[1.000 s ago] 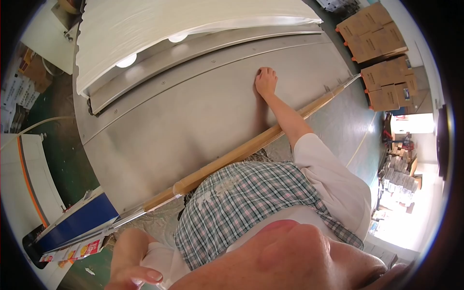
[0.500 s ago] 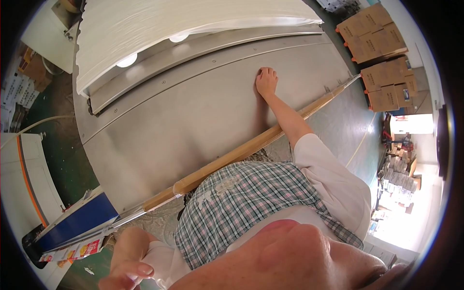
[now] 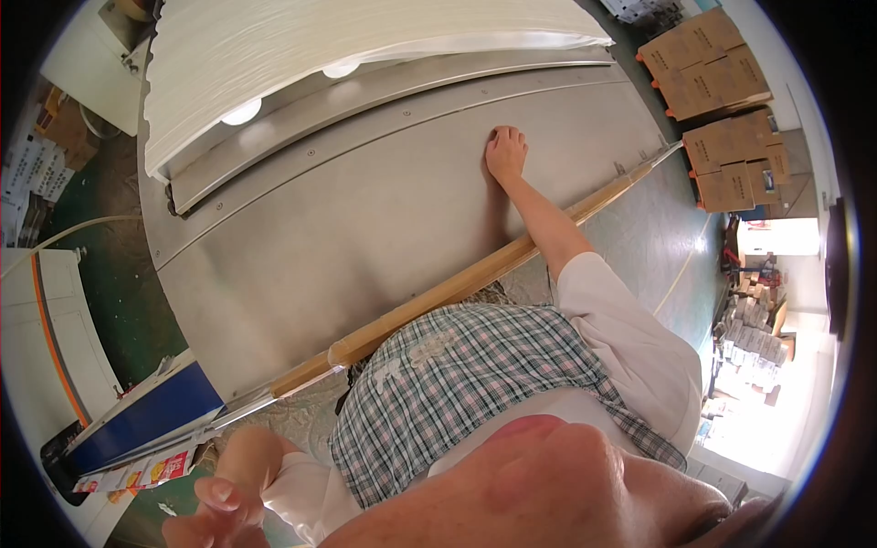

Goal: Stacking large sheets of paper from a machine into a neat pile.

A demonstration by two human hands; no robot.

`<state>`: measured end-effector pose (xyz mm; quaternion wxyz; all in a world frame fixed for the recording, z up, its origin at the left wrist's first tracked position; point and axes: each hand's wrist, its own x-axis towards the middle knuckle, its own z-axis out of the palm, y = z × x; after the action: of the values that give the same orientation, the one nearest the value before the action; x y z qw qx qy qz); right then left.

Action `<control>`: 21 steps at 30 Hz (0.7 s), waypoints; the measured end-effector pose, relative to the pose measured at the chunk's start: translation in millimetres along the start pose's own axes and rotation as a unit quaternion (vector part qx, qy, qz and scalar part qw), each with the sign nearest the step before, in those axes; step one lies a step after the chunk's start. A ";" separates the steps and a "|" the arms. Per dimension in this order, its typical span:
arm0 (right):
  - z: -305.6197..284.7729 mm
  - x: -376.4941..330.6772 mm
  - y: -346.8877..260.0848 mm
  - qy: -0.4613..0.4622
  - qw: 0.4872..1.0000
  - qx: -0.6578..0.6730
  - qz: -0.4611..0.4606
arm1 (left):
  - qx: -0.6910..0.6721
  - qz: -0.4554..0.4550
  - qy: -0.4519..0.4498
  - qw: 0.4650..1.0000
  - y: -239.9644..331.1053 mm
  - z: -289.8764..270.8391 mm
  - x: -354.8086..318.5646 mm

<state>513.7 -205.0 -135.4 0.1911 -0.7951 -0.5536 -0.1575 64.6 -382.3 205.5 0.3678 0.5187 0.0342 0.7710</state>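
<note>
My right hand (image 3: 506, 155) rests on a broad, bare metal surface (image 3: 365, 210), its fingers curled in and closed, with nothing visible in them. My right forearm reaches across the surface's near edge, where a brown-wrapped rail (image 3: 457, 285) runs. At the lower left, my left hand (image 3: 219, 516) is raised near my body, touching neither the rail nor the metal. Its thumb and a bent finger stand apart, with nothing seen between them; the frame's lower edge cuts off the rest. A checked apron (image 3: 457, 365) covers my front, close against the rail.
A white sheet (image 3: 365, 27) hangs over the far side of the metal, above a raised metal strip (image 3: 384, 87). Cardboard boxes (image 3: 731, 146) are stacked at the right. A blue panel (image 3: 151, 416) and white cabinet (image 3: 78, 329) stand left, with a hose (image 3: 82, 226) above.
My left hand has shifted a little to the left, and its thumb has turned upward. My right hand stays in the same place on the metal.
</note>
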 end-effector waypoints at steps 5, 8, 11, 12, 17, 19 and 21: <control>0.6 1.7 -4.9 0.006 1.000 0.001 -0.005 | 0.012 0.022 0.002 1.000 3.8 -1.6 -3.5; -0.8 2.6 -6.3 -0.004 1.000 -0.001 -0.005 | -0.004 0.023 0.048 0.999 14.5 -8.2 -12.3; -1.3 0.8 4.1 0.000 1.000 -0.008 0.000 | -0.055 0.013 0.036 0.998 3.5 -24.9 -5.5; -1.6 0.3 3.5 -0.002 1.000 -0.009 0.003 | -0.066 0.011 0.032 0.997 1.4 -31.9 -0.7; 3.8 -0.3 2.7 -0.013 1.000 -0.016 0.013 | -0.104 -0.038 0.007 0.994 -6.2 -86.4 30.1; 5.3 1.5 -5.6 -0.015 1.000 0.001 0.002 | -0.115 -0.058 0.080 0.988 -19.9 -113.0 37.4; 4.5 6.2 -8.2 -0.015 1.000 0.005 -0.011 | -0.022 -0.084 0.101 0.991 -47.1 -146.6 46.5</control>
<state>508.2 -195.2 -135.4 0.1848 -0.7902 -0.5659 -0.1454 -40.2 -271.8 153.8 0.4371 0.4253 0.0980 0.7864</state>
